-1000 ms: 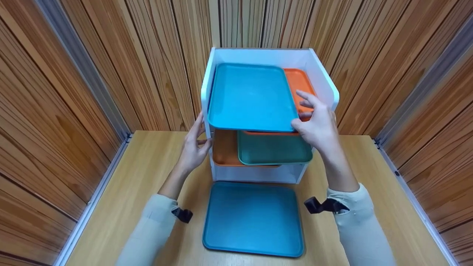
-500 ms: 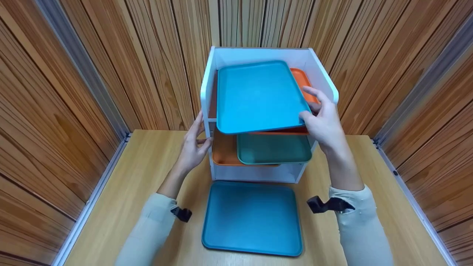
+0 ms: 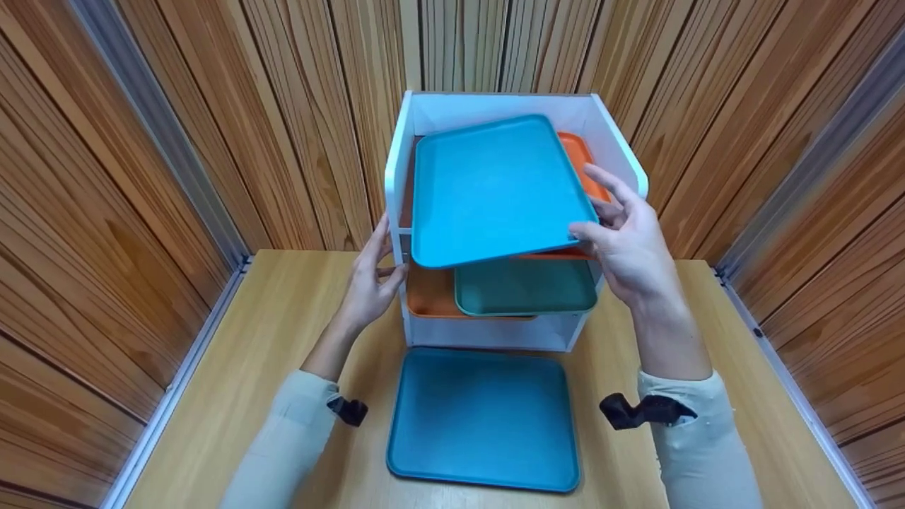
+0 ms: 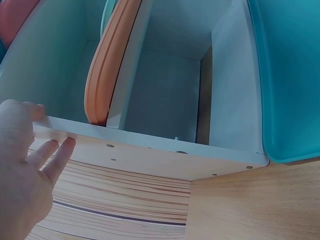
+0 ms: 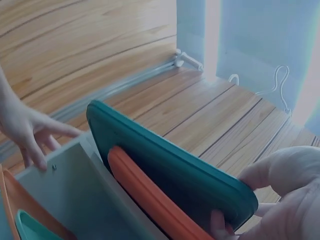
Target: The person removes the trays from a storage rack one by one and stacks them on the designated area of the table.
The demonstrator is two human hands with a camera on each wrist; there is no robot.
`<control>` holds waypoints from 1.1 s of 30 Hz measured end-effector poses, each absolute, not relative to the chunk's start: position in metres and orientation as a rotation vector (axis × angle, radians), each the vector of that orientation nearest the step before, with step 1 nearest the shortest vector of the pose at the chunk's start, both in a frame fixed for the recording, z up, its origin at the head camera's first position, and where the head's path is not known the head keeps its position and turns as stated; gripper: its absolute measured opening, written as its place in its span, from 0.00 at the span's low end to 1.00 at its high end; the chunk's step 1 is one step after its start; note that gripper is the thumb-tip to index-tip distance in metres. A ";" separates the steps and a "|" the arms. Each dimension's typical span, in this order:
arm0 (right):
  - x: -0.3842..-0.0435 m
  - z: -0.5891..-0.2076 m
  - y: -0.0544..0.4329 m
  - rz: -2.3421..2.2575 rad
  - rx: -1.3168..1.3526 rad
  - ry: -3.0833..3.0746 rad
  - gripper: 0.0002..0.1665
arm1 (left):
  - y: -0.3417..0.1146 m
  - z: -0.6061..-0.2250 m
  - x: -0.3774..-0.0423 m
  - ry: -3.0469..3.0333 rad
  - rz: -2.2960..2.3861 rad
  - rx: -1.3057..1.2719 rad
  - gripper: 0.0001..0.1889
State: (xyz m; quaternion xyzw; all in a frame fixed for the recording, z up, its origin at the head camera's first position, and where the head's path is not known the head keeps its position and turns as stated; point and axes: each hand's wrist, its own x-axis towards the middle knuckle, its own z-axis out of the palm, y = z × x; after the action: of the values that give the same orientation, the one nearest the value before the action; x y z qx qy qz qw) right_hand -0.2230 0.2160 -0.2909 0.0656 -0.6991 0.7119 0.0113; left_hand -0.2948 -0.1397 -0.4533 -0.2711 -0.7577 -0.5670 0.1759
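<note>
A blue tray [image 3: 498, 191] sits askew on the top level of a white shelf unit [image 3: 488, 334], tilted above an orange tray [image 3: 580, 159]. My right hand [image 3: 633, 240] pinches its front right corner, thumb on top and fingers underneath. In the right wrist view the blue tray [image 5: 165, 155] stands raised off the orange tray [image 5: 150, 192]. My left hand [image 3: 368, 279] grips the unit's left side panel; in the left wrist view the thumb is inside the edge and the fingers lie on the outer face.
On the middle level a green tray [image 3: 527, 286] overlaps another orange tray [image 3: 431, 290]. A larger blue tray [image 3: 484, 420] lies flat on the wooden table [image 3: 212, 396] before the unit. Wood-patterned walls [image 3: 283, 106] enclose the back and sides.
The blue tray has shifted right and turned, its front left corner now nearer me and overhanging the unit's front. My right hand moved right and slightly nearer with it; the left hand stayed put.
</note>
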 end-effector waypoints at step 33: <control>-0.212 -0.308 0.233 2.306 0.242 -2.047 0.34 | -0.140 -0.453 -0.294 -2.154 -1.602 -0.768 0.42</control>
State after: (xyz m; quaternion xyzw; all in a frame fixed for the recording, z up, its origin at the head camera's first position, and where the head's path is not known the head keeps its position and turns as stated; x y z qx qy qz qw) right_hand -0.2117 0.2325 -0.3084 0.0782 -0.6616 0.7454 0.0241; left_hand -0.2939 -0.1398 -0.4535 -0.2708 -0.7598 -0.5649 0.1740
